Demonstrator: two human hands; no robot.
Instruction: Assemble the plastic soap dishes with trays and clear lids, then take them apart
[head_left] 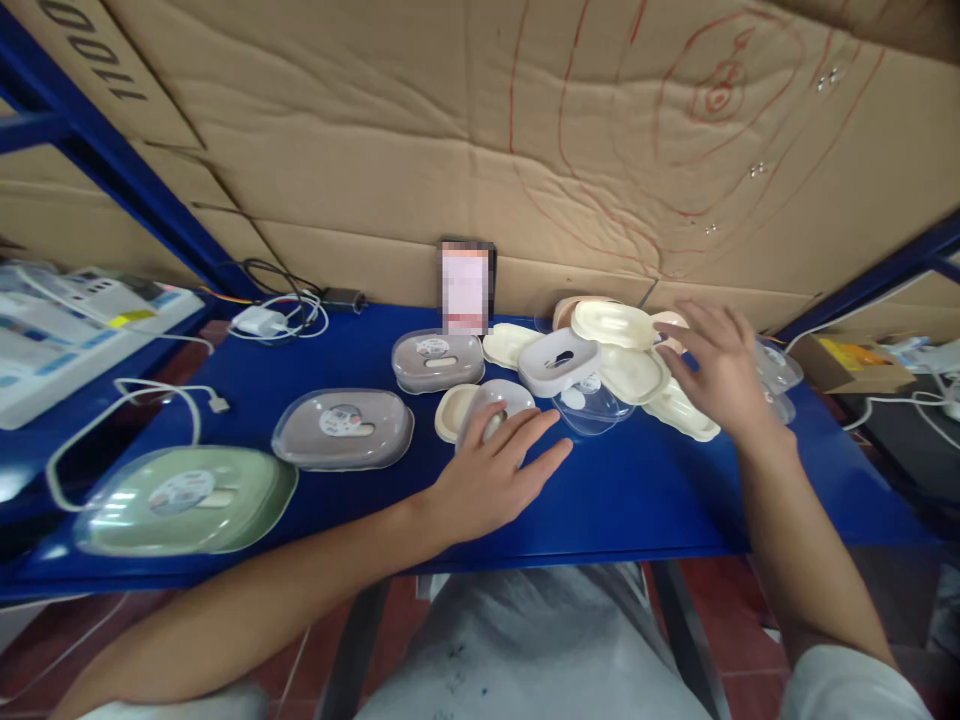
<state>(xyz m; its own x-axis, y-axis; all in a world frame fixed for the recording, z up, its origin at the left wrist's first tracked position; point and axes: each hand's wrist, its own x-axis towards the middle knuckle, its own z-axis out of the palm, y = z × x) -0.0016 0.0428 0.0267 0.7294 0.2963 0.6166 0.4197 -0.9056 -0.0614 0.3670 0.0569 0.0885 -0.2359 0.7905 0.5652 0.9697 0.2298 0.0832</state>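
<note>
Two bare hands over the blue bench [600,510]. Left hand [484,485]: fingers fanned out over a pale dish [517,392] mid-bench; from where I stand, can't tell if they grip it. Cream piece [450,412] just left of that dish. Right hand [716,365]: fingers spread, slightly blurred, at the right end of a heap of cream covers [634,372]; contact unclear. White tray [555,372] with an oval opening sits between the hands, farther back, partly over a clear lid [596,408]. Left side, three clear-lidded boxes run near to far: green box [240,525], grey box [300,445], second grey box [409,372]. Screen device [465,285] stands upright at the far edge, against the cardboard [337,150].
</note>
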